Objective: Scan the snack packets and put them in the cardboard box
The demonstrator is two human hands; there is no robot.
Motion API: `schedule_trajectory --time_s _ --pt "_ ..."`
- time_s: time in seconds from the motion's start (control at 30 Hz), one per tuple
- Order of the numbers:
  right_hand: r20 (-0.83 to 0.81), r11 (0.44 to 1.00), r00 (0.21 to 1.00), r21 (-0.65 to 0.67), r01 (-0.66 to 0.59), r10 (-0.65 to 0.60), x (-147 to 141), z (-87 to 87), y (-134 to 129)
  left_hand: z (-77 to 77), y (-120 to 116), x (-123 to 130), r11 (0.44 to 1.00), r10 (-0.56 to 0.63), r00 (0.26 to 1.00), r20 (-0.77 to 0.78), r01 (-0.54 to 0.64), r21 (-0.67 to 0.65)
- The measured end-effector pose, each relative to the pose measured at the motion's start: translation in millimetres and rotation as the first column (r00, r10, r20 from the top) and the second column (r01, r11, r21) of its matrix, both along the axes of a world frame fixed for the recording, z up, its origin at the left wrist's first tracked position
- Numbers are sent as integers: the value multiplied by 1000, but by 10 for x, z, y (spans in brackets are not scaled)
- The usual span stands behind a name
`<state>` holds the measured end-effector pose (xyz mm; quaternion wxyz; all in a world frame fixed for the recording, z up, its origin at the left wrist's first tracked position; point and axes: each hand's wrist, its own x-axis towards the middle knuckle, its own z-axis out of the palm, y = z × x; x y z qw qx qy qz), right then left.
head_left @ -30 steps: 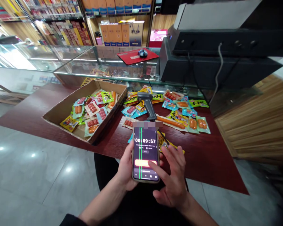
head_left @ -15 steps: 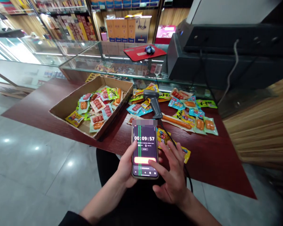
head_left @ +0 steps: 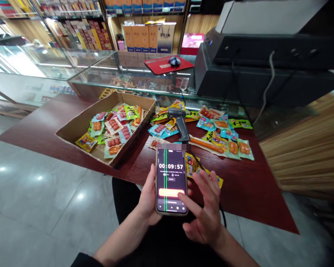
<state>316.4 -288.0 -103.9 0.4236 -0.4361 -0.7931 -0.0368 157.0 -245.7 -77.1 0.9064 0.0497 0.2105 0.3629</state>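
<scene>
A phone (head_left: pixel 171 181) with a lit screen reading 00:09:57 rests upright in my left hand (head_left: pixel 150 200), whose fingers wrap behind it. My right hand (head_left: pixel 204 207) has its fingers apart and holds nothing; its index fingertip is at the orange button on the screen. Beyond the phone, a grey barcode scanner (head_left: pixel 179 122) lies on packaged sausages. A cardboard box (head_left: pixel 86 118) at the left holds many small snack packs (head_left: pixel 114 125). Single packs (head_left: pixel 244 148) are spread on the table to the right.
The dark red table (head_left: pixel 250 185) meets a glass display case (head_left: pixel 100 72) at the back. On the case lie a red mat (head_left: pixel 158 65) and a mouse (head_left: pixel 174 61). Black equipment (head_left: pixel 256 81) with cables stands at the right. A black cable crosses the table near my right hand.
The view has shifted slightly, moving the table and box a little left in the picture. My left thumb has moved off the screen to the phone's side. The phone stays in my left hand.
</scene>
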Motion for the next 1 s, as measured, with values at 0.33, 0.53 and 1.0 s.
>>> schedule_trajectory --time_s 0.33,0.53,1.0 --pt "10 1000 1000 10 -22 22 -18 -1 2 15 -9 5 1000 18 1000 -9 -18 -15" --pt "-9 1000 1000 14 -23 23 -17 -9 -5 -13 -7 -4 999 14 1000 19 -13 -33" --pt "27 1000 999 6 -27 27 -39 -14 3 9 0 3 1000 0 1000 9 0 -21"
